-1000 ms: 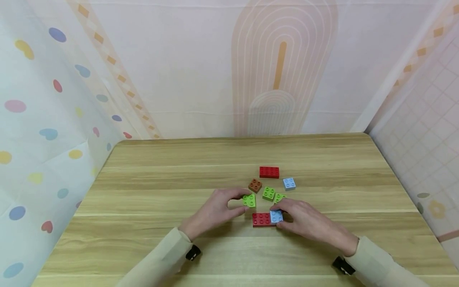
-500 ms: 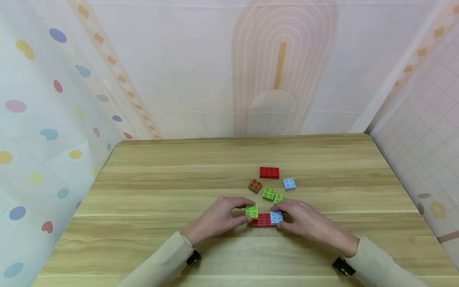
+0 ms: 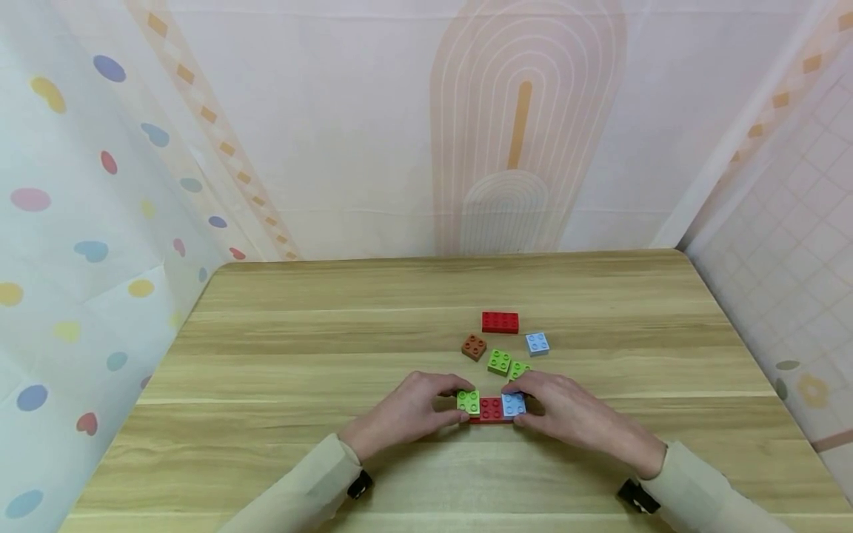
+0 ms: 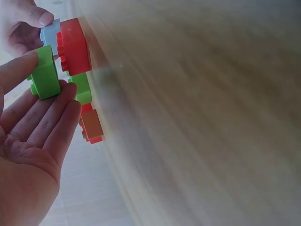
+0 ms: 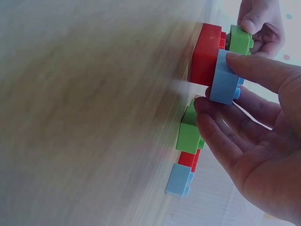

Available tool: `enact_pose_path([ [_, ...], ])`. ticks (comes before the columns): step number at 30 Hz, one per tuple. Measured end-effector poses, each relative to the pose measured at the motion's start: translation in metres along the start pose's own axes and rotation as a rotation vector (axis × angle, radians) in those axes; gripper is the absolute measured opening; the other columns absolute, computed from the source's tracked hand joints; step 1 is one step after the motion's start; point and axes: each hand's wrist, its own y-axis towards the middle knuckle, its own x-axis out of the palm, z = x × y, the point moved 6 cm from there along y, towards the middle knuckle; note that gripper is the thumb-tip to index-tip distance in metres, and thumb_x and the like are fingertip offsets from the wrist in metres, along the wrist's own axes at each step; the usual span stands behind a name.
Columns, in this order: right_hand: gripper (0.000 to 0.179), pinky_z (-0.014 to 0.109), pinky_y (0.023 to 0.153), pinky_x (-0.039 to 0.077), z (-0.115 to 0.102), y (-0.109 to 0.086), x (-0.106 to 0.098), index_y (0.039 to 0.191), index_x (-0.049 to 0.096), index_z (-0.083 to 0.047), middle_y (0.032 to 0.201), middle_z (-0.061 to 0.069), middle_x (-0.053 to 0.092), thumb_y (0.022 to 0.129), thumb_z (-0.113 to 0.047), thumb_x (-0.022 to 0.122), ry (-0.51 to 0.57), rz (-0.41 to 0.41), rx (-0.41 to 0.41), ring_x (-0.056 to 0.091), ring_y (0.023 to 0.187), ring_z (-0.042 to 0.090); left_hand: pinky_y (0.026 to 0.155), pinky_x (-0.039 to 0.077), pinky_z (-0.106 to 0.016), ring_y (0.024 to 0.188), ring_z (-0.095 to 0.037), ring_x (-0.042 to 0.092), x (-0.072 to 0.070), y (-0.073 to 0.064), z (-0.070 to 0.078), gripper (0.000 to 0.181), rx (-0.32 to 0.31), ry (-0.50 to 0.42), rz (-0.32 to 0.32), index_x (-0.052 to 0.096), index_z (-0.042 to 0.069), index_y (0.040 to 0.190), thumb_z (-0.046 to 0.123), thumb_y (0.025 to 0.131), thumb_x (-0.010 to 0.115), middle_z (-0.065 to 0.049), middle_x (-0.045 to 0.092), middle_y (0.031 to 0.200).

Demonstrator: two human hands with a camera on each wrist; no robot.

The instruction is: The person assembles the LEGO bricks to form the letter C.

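A long red building brick (image 3: 491,409) lies on the table in front of me. My right hand (image 3: 576,414) pinches a light blue brick (image 3: 513,404) between thumb and fingers at the right end of the red one. At the opposite end, my left hand (image 3: 409,414) pinches a green brick (image 3: 468,403), which overlaps the red brick's left studs in the head view. In the left wrist view that green brick (image 4: 46,73) shows a little above the level of the red brick's studs (image 4: 63,49). The right wrist view has the blue brick (image 5: 225,77) on the red one's stud side.
Just beyond the hands lie two more green bricks, one (image 3: 499,361) beside another (image 3: 519,370) partly hidden by the right fingers. Farther back are a brown brick (image 3: 474,346), a second red brick (image 3: 500,322) and a second light blue brick (image 3: 537,343). A patterned curtain (image 3: 360,148) hangs behind the table (image 3: 266,355).
My left hand has brought the green brick toward me and slightly right, from behind the red brick's left end to over it. The right hand has stayed on the blue brick.
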Motion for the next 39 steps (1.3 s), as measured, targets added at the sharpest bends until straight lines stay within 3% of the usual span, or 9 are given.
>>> enact_pose_path([
  [12, 0.035, 0.042, 0.091, 0.052, 0.0, -0.001, 0.0, 0.12, 0.067, -0.01, 0.119, 0.001, 0.066, 0.088, -0.021, 0.077, 0.004, 0.007, -0.002, 0.06, 0.108, 0.017, 0.087, 0.052, -0.022, 0.098, -0.001, 0.061, 0.003, 0.002, 0.0, 0.036, 0.022, 0.074, -0.02, 0.068, 0.012, 0.124, 0.026, 0.092, 0.073, 0.003, 0.069, 0.117],
  [22, 0.035, 0.043, 0.091, 0.052, 0.001, -0.001, 0.0, 0.12, 0.067, -0.01, 0.119, 0.001, 0.066, 0.088, -0.021, 0.077, 0.001, 0.0, 0.006, 0.06, 0.109, 0.018, 0.069, 0.049, -0.014, 0.08, 0.001, 0.059, 0.004, 0.007, 0.008, 0.034, 0.047, 0.157, -0.044, 0.071, 0.009, 0.12, 0.025, 0.091, 0.075, 0.001, 0.072, 0.111],
  [28, 0.035, 0.043, 0.09, 0.053, 0.002, -0.002, 0.001, 0.12, 0.067, -0.01, 0.119, 0.001, 0.066, 0.088, -0.021, 0.077, 0.001, 0.002, 0.011, 0.061, 0.108, 0.018, 0.073, 0.051, -0.014, 0.087, 0.001, 0.062, 0.004, 0.008, 0.012, 0.034, 0.066, 0.217, -0.062, 0.071, 0.01, 0.121, 0.027, 0.092, 0.073, 0.0, 0.071, 0.115],
  [34, 0.04, 0.043, 0.091, 0.053, 0.002, -0.003, 0.002, 0.124, 0.066, -0.01, 0.122, 0.003, 0.065, 0.088, -0.023, 0.077, 0.008, 0.007, -0.011, 0.061, 0.11, 0.019, 0.083, 0.054, -0.023, 0.098, -0.002, 0.062, 0.003, 0.004, 0.01, 0.036, 0.02, 0.232, -0.058, 0.069, 0.013, 0.124, 0.031, 0.093, 0.072, 0.002, 0.069, 0.119],
  [39, 0.045, 0.044, 0.095, 0.052, 0.002, -0.005, -0.003, 0.129, 0.064, -0.01, 0.126, 0.005, 0.064, 0.089, -0.026, 0.076, 0.03, 0.031, -0.015, 0.06, 0.115, 0.021, 0.083, 0.054, -0.027, 0.095, -0.002, 0.062, 0.001, 0.0, 0.007, 0.037, -0.017, 0.233, -0.044, 0.069, 0.014, 0.124, 0.032, 0.092, 0.072, 0.004, 0.07, 0.117],
])
